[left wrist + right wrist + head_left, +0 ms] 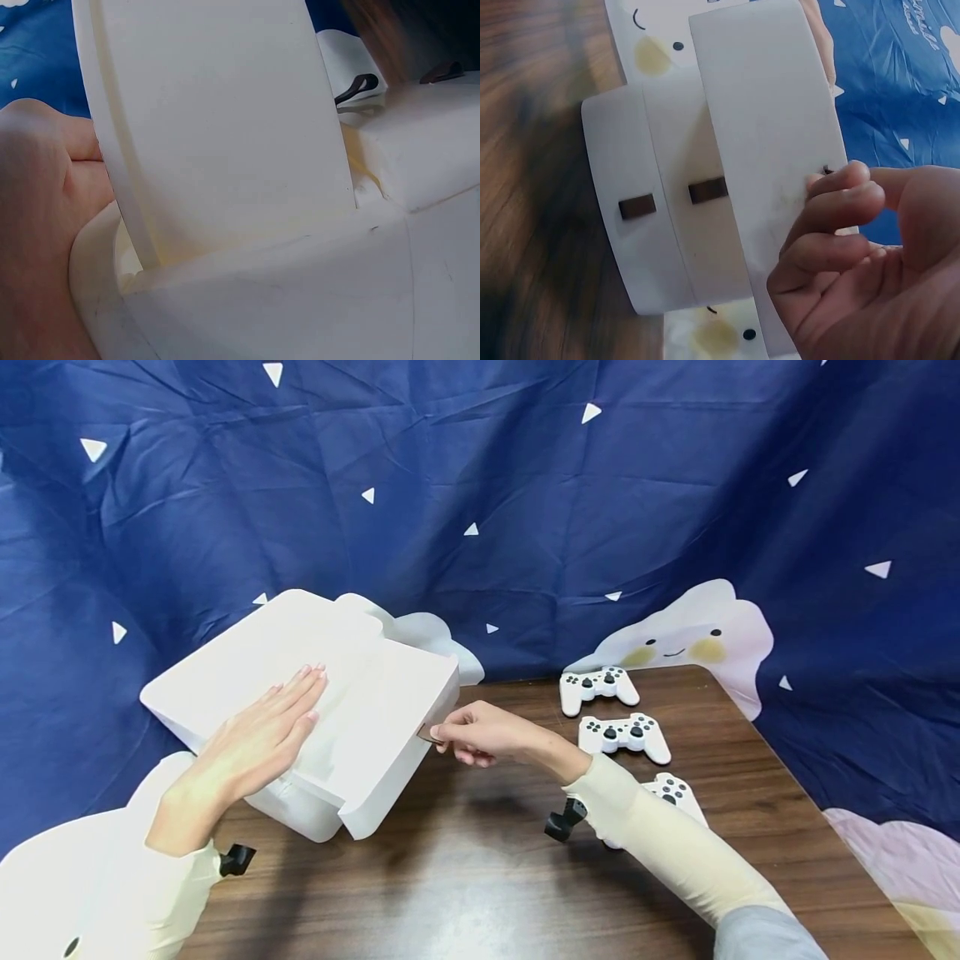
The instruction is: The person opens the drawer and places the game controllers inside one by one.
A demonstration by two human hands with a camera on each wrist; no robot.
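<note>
A white drawer unit stands tilted at the left of the table, its top drawer pulled out to the right. My left hand lies with straight fingers on the unit's top. At the drawer's front, my right hand pinches a small brown pull tab between thumb and fingers. The right wrist view shows the top drawer's front jutting past two lower drawers, which have brown tabs of their own. In the left wrist view, the extended drawer's side shows beside the unit's wall.
Three white game controllers lie in a row on the wooden table: a far one, a middle one and a near one partly behind my right sleeve. A dark blue cloth with white triangles and clouds hangs behind.
</note>
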